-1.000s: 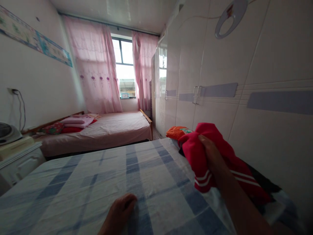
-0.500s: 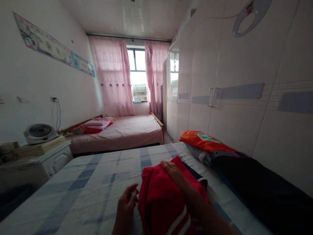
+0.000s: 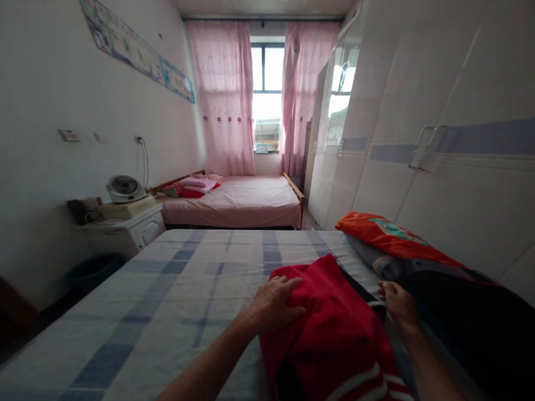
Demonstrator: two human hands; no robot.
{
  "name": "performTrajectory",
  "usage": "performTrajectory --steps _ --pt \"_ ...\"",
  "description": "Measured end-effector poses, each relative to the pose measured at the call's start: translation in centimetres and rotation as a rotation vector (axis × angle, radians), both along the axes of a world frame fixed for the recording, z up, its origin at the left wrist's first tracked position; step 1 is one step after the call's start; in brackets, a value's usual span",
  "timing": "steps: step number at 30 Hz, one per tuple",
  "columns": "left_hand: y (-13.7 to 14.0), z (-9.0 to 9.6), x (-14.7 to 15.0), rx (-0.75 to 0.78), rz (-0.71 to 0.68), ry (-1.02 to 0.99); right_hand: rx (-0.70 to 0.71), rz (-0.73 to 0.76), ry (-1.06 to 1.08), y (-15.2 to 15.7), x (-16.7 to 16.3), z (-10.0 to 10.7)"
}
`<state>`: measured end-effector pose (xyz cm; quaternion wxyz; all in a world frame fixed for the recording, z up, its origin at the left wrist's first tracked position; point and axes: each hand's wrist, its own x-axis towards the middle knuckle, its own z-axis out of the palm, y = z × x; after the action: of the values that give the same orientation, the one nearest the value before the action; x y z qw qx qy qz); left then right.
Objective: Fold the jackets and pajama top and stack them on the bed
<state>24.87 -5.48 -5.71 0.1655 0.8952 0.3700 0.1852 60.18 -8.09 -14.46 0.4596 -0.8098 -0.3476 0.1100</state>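
Note:
A red garment [image 3: 330, 312] with white stripes and dark parts lies bunched on the blue-and-white bed sheet [image 3: 167, 312]. My left hand [image 3: 278, 303] rests on its left side, fingers spread over the cloth. At the garment's right side, my right hand [image 3: 397, 303] has its fingers closed beside a dark edge with white trim [image 3: 377, 304]. It appears to pinch that edge, though the fingertips only partly show. The garment's near end runs out of the bottom of the view.
An orange cloth item [image 3: 388, 231] lies on a dark pile [image 3: 460, 312] along the bed's right side, by white wardrobes [image 3: 376, 111]. Beyond is a pink-covered bed [image 3: 242, 200]. A fan [image 3: 125, 188] sits on a white cabinet [image 3: 137, 228] at left, above a dark bin [image 3: 94, 268].
My left hand has moved onto the red cloth from beside it. My right hand has left the garment's top and gone to its right edge. The view has turned left and tilted down.

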Motion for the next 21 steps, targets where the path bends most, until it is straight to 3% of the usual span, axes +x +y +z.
performTrajectory --steps 6,10,13,16,19,21 --pt "0.6 -0.9 0.5 -0.043 0.117 0.052 -0.098 0.07 -0.077 0.8 0.3 -0.4" --pt "1.9 0.5 -0.3 -0.027 0.1 -0.013 -0.133 0.092 -0.118 0.9 0.6 -0.6" --pt "4.2 4.8 -3.1 0.035 0.165 -0.154 -0.149 0.11 -0.131 0.9 0.9 -0.9" --pt "6.1 11.4 -8.1 0.204 0.342 -0.367 -0.173 0.113 -0.155 1.0 1.0 -1.0" --pt "6.2 18.0 -13.9 0.42 0.546 -0.56 -0.207 0.114 -0.187 1.0 0.9 -1.0" --pt "5.5 20.9 -17.3 0.578 0.641 -0.704 -0.236 0.121 -0.194 1.1 0.9 -1.0"
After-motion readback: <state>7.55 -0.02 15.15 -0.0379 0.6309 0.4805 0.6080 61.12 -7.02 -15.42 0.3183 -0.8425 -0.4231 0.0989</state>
